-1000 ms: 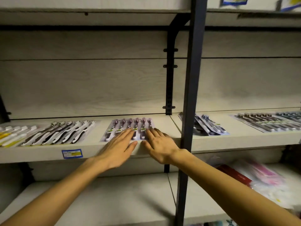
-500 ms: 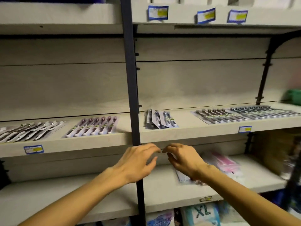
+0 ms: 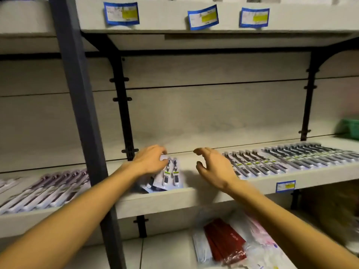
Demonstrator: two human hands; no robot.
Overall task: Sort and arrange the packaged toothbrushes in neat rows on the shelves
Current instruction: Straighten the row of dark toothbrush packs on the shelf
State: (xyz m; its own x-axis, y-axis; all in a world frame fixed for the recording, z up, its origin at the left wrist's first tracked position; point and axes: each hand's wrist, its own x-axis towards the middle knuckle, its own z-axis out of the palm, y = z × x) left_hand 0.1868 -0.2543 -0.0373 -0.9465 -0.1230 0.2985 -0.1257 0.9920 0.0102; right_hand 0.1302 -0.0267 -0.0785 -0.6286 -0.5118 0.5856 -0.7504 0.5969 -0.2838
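Observation:
A small loose pile of packaged toothbrushes (image 3: 169, 176) lies askew on the middle shelf (image 3: 194, 198), just right of the dark upright post. My left hand (image 3: 149, 161) is on the pile's far end, with fingers and thumb pinching the top pack's upper edge. My right hand (image 3: 213, 166) hovers over the bare shelf to the right of the pile, fingers spread and half curled, holding nothing. A neat row of purple packs (image 3: 48, 191) lies to the left. Rows of dark packs (image 3: 258, 165) fill the shelf to the right.
A dark upright post (image 3: 77, 113) crosses in front of my left forearm. The upper shelf edge carries blue price labels (image 3: 203, 17). Red packets (image 3: 225, 241) and clear bags lie on the lower shelf. A green object (image 3: 349, 129) sits at the far right.
My view has shifted right and closer. Both hands left the purple row, dropped below the shelf edge, then rose to the loose pile; the left hand now pinches its top pack.

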